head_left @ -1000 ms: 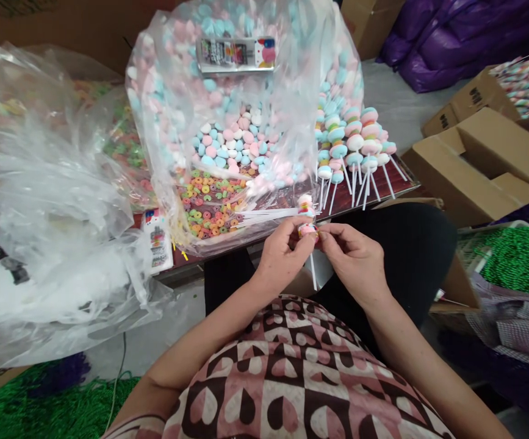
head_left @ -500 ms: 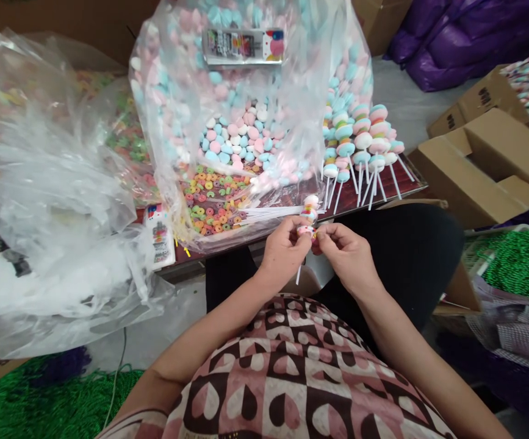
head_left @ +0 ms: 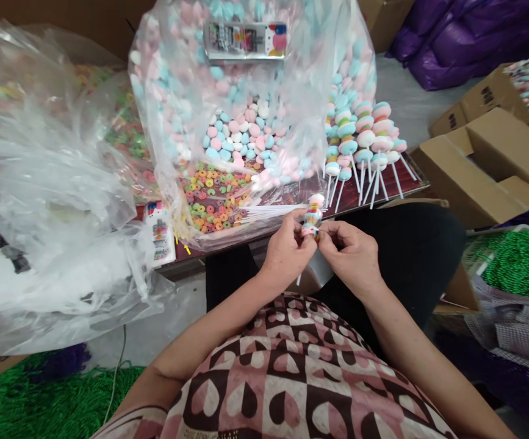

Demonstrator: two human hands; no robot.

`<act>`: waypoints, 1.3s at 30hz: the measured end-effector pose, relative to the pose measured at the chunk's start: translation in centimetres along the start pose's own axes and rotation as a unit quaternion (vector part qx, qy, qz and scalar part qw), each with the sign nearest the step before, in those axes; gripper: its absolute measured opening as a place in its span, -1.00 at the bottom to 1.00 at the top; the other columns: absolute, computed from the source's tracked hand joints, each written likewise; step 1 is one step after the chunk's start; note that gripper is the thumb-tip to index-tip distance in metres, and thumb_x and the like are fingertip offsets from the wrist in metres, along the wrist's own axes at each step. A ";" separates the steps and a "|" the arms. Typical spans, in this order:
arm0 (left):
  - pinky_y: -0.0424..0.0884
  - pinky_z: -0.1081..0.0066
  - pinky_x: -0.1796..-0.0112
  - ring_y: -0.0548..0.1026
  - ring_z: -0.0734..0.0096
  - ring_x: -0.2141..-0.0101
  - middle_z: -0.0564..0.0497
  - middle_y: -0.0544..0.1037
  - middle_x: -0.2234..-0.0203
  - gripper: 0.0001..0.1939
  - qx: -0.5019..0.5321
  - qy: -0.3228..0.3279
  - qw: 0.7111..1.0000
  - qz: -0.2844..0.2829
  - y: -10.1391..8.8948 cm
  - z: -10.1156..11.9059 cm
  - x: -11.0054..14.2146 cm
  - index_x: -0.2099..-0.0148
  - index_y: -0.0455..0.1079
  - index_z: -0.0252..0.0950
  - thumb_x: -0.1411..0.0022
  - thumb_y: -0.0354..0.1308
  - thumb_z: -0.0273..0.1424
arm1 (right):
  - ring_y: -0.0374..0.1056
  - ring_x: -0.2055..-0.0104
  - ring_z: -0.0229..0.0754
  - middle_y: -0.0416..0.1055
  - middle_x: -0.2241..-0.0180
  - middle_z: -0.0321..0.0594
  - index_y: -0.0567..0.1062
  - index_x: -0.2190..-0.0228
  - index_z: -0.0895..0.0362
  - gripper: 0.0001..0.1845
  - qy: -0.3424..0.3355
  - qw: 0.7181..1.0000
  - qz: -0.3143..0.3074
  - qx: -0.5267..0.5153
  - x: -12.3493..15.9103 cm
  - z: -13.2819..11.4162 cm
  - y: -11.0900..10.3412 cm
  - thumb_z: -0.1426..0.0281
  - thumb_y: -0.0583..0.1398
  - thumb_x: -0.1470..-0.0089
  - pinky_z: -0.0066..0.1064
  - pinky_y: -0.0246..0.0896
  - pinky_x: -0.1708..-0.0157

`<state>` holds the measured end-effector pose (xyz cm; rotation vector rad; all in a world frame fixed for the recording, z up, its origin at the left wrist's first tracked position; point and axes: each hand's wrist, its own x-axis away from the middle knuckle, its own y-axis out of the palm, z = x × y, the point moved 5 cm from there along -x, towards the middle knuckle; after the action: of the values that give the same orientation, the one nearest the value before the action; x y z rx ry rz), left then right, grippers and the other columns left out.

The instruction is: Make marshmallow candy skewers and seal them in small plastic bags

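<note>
Over my lap, a marshmallow candy skewer (head_left: 314, 210) stands nearly upright, with a white top and coloured pieces below. A printed band or wrapper seems to surround its lower part. My left hand (head_left: 288, 249) is closed on the skewer from the left, thumb and fingers pinching it. From the right, the fingertips of my right hand (head_left: 352, 251) pinch at its lower end; exactly what lies between them is hidden. The tip of a white stick shows below my hands. Beyond them, loose white sticks (head_left: 268, 211) lie at the table edge.
A large clear bag (head_left: 163, 122) holds pink, blue and white marshmallows (head_left: 237, 137) and candy rings (head_left: 213, 201). Finished skewers (head_left: 365, 140) lie at the table's right. A stack of printed wrappers (head_left: 160, 235) sits left. Cardboard boxes (head_left: 488, 152) and green strands (head_left: 523, 262) are at right.
Both hands and the skewer have shifted slightly right. My right fingers have closed in nearer the skewer's lower end, and less of the stick shows below.
</note>
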<state>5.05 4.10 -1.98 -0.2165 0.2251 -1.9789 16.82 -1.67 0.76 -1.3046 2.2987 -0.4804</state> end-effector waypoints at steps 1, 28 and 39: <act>0.33 0.44 0.32 0.42 0.49 0.43 0.09 0.44 0.39 -0.52 0.000 -0.007 1.000 -0.003 0.0 0.0 0.0 -0.09 0.30 -0.20 -0.09 0.10 -0.54 | 0.33 0.51 -0.29 0.45 0.52 -0.30 0.49 0.50 0.12 -0.90 -0.002 1.000 -0.008 -0.006 0.0 -0.2 0.0 0.46 0.16 0.03 -0.45 0.26 0.45; 0.34 0.36 0.24 0.42 0.44 0.37 0.06 0.48 0.35 -0.40 0.285 -0.146 0.940 -0.118 1.1 -0.2 0.1 -0.20 0.27 -0.23 -0.06 0.19 -0.45 | 0.24 0.66 -0.34 0.35 0.70 -0.38 0.48 0.53 0.13 -0.87 0.151 0.929 -0.118 -0.316 -0.4 1.1 0.1 0.35 0.30 0.06 -0.48 0.19 0.56; 0.45 0.27 0.24 0.55 0.23 0.22 -0.09 0.59 0.17 -0.77 0.531 -0.188 0.811 -0.156 0.5 2.2 -0.1 0.11 0.46 -0.26 -0.20 0.16 -0.30 | 0.27 0.65 -0.33 0.41 0.61 -0.34 0.51 0.52 0.13 -0.76 0.158 0.902 -0.182 -0.358 -0.8 0.0 0.0 0.23 0.38 0.11 -0.47 0.24 0.63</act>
<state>6.06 3.84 -0.02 0.1053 -1.2323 -2.0299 17.20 -0.95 0.88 -2.1662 2.6198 0.0867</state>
